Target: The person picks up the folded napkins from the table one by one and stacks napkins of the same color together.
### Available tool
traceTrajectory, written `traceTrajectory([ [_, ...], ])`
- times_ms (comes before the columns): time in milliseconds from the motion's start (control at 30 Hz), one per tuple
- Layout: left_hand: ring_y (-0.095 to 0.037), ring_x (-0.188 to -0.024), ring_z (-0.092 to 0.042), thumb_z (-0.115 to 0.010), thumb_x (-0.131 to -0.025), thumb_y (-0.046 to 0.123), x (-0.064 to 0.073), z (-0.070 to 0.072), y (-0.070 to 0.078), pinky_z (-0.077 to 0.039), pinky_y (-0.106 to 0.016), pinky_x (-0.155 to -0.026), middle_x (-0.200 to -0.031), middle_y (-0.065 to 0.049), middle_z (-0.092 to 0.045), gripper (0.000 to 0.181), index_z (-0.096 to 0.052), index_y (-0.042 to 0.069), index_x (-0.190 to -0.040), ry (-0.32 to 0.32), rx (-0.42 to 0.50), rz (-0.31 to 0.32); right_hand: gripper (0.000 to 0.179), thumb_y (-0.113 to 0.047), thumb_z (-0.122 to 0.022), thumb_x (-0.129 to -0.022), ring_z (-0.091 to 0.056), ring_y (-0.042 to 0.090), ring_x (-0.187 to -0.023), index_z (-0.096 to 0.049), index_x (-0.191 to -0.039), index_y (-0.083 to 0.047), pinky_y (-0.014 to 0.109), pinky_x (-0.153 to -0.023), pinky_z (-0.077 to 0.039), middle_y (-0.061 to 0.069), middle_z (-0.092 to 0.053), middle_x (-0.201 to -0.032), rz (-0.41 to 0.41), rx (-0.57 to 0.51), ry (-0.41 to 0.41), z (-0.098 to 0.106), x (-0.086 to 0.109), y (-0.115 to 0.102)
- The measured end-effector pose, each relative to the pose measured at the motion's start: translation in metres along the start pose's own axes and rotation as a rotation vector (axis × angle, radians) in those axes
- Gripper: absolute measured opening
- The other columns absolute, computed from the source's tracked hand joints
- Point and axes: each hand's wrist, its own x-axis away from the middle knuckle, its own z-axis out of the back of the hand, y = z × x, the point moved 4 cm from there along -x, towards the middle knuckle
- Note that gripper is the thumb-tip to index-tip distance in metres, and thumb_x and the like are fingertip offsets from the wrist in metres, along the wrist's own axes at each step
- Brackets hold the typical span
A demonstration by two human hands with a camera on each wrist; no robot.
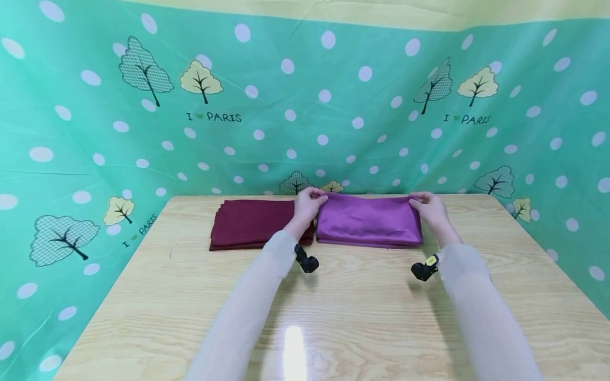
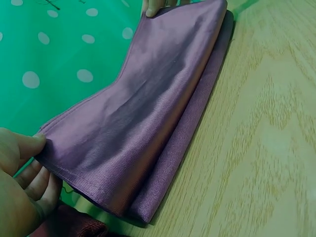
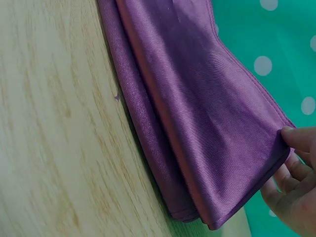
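Note:
A folded purple cloth [image 1: 369,219] with a satin sheen lies toward the back of the table, its far edge lifted. My left hand [image 1: 307,206] pinches the far left corner between thumb and fingers. At the far right corner my right hand [image 1: 430,209] pinches the same edge, which sags a little between the two hands. In the left wrist view the cloth [image 2: 133,108] shows a folded layer beneath the raised one. The right wrist view shows the thumb on top of the cloth [image 3: 212,113] and the fingers under it.
A folded dark red cloth [image 1: 254,222] lies just left of the purple one, partly behind my left hand. The wooden table [image 1: 357,317] ends at the back against a green dotted curtain [image 1: 267,143], which also hangs along both sides.

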Motion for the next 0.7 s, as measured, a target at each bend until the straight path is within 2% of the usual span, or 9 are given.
traceTrajectory([
  [200, -0.015, -0.076, -0.054, -0.066, -0.083, 0.017, 0.0, 0.001, -0.002, -0.045, -0.023, -0.064, -0.086, -0.003, -0.059, 0.014, -0.066, 0.01, -0.095, -0.001, 0.007, 0.0, 0.04, -0.016, -0.047, -0.094, -0.045, 0.03, -0.11, -0.046, -0.129, 0.003, 0.031, -0.089, -0.039, 0.024, -0.049, -0.123, -0.01, -0.009, -0.008, -0.004, -0.004, 0.004],
  [400, -0.015, -0.075, -0.058, -0.065, -0.084, 0.015, 0.001, -0.001, -0.006, -0.046, -0.024, -0.064, -0.088, -0.005, -0.061, 0.02, -0.065, 0.007, -0.102, -0.043, -0.008, 0.021, 0.038, -0.015, -0.046, -0.094, -0.044, 0.033, -0.114, -0.047, -0.128, 0.001, 0.041, -0.099, -0.036, 0.023, -0.048, -0.126, -0.041, 0.005, -0.016, -0.006, -0.008, 0.011],
  [700, -0.017, -0.084, -0.06, -0.066, -0.083, 0.013, 0.0, -0.004, -0.013, -0.049, -0.026, -0.071, -0.096, -0.005, -0.063, 0.017, -0.066, 0.011, -0.1, -0.062, -0.088, 0.028, 0.037, -0.013, -0.045, -0.094, -0.044, 0.036, -0.114, -0.047, -0.127, 0.003, 0.042, -0.097, -0.038, 0.026, -0.047, -0.126, -0.037, 0.028, -0.021, -0.008, -0.011, 0.016],
])
